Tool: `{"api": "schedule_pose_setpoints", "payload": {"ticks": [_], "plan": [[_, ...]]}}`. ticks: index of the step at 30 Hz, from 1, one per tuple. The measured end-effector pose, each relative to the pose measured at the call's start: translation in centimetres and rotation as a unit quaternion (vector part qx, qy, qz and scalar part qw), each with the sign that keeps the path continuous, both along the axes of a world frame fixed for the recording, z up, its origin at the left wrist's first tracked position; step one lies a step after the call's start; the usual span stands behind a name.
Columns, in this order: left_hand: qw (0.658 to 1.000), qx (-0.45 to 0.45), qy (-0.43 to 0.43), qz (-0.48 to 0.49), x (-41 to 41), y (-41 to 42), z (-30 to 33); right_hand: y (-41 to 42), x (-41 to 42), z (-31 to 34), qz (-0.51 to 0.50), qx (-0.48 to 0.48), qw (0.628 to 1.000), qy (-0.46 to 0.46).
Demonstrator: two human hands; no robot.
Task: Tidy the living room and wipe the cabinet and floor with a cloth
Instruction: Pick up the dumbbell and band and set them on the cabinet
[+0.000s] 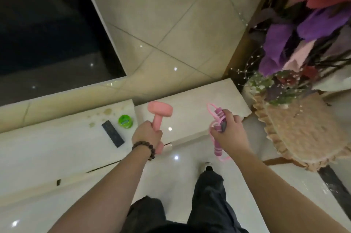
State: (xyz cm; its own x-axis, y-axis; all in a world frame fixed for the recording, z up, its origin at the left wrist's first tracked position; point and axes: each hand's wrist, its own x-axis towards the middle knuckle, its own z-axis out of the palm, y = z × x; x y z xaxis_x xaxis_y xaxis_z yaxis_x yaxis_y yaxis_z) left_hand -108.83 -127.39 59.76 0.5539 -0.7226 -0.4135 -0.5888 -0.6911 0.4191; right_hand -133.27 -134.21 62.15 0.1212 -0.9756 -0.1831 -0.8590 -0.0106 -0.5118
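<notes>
In the head view I see the lower end of the pink plastic dumbbell [159,117] mostly hidden behind my left hand [147,134], which grasps its bar above the glossy white stone cabinet top [57,147]. My right hand [227,129] clenches the pink-and-purple skipping rope handles [219,130]; the cord is blurred. A black rectangular remote [113,133] and a green round container [125,121] lie on the cabinet.

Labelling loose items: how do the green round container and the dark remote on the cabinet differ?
The green round container is bright, circular and squat; the dark remote is a flat, long rectangle. The container stands nearer the wall beside brownish stains; the remote lies diagonally, reaching toward the cabinet's front edge. Both rest on the cabinet top, apart from each other and untouched by either hand.
</notes>
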Motion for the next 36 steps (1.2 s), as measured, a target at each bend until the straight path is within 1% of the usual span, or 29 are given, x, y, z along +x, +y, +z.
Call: {"api": "schedule_pose_setpoints", "payload": {"ticks": [4,7,10,13,16,20,27,30,33,36], "plan": [[0.995,0.024,-0.001,0.1,-2.6,-1.7,-0.1,-5.5,-0.3,-1.2,0.106,0.015,0.994,0.0],[0.986,0.048,0.009,0.159,-4.4,-2.1,-0.2,-8.3,0.3,-1.8,0.181,0.023,0.983,0.009],[0.976,0.06,0.032,0.206,-5.7,-1.8,-1.1,-10.4,1.4,-2.7,0.225,0.03,0.974,0.012],[0.967,0.079,0.052,0.236,-5.8,-1.2,-2.5,-11.5,3.0,-4.4,0.254,0.04,0.966,0.009],[0.966,0.095,0.064,0.232,-4.8,-1.3,-4.8,-12.5,4.6,-7.2,0.275,0.049,0.96,0.018],[0.965,0.086,0.073,0.235,-2.2,-2.5,-10.4,-13.9,7.2,-12.5,0.284,0.058,0.957,0.022],[0.966,0.093,0.037,0.239,2.6,-6.9,-25.0,-16.7,10.7,-24.9,0.297,0.062,0.953,0.007],[0.969,0.107,0.026,0.219,4.7,-8.8,-30.8,-17.9,11.1,-29.7,0.291,0.074,0.954,0.01],[0.973,0.101,0.016,0.208,6.6,-10.6,-35.1,-18.7,11.3,-33.6,0.289,0.08,0.954,0.013],[0.974,0.097,-0.001,0.204,8.4,-12.0,-38.0,-19.1,11.7,-36.3,0.295,0.067,0.953,0.011]]}}
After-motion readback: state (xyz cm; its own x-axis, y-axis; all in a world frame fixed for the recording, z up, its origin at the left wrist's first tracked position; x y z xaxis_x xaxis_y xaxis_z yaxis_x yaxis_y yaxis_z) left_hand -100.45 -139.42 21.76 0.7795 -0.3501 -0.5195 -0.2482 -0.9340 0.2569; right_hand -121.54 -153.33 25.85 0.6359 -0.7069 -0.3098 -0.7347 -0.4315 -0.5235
